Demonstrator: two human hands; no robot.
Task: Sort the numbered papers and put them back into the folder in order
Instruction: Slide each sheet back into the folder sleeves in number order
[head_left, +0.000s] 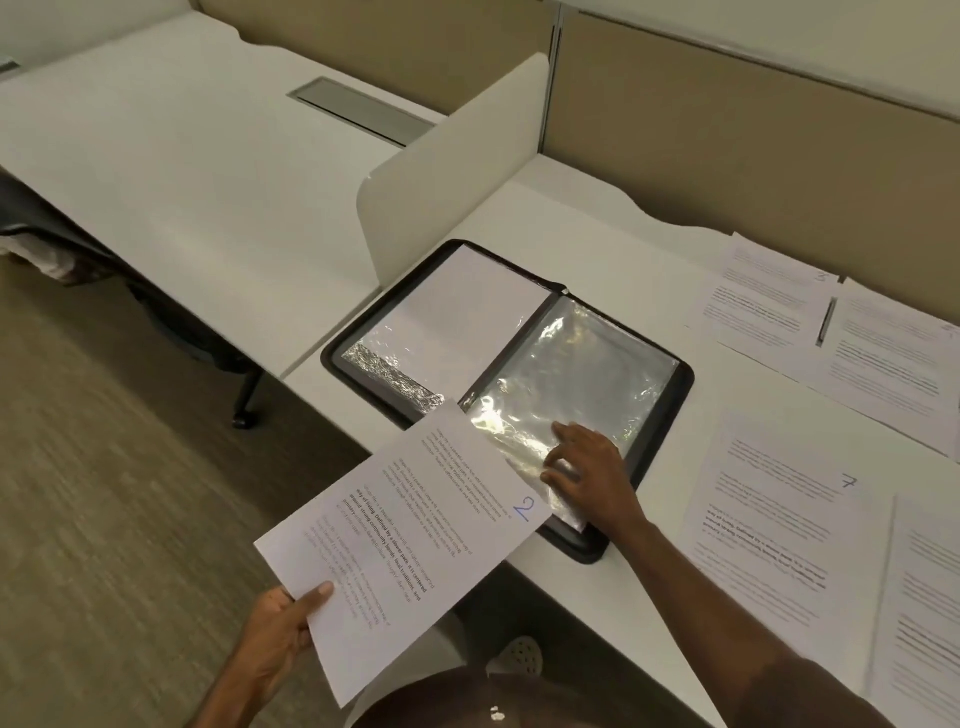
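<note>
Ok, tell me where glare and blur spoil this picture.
Head view: glare whitens the plastic sleeve by the right hand; printed text on the sheets at the right is smeared; sheet 2 in the left hand reads best.

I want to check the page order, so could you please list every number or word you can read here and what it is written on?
"2": blue handwriting on the white printed sheet held in the left hand.
"7": handwritten on the white printed sheet lying right of the black zip folder.
A handwritten mark on the far white sheet: too blurred to read.
Printed paragraphs on all sheets: too small and blurred.
</note>
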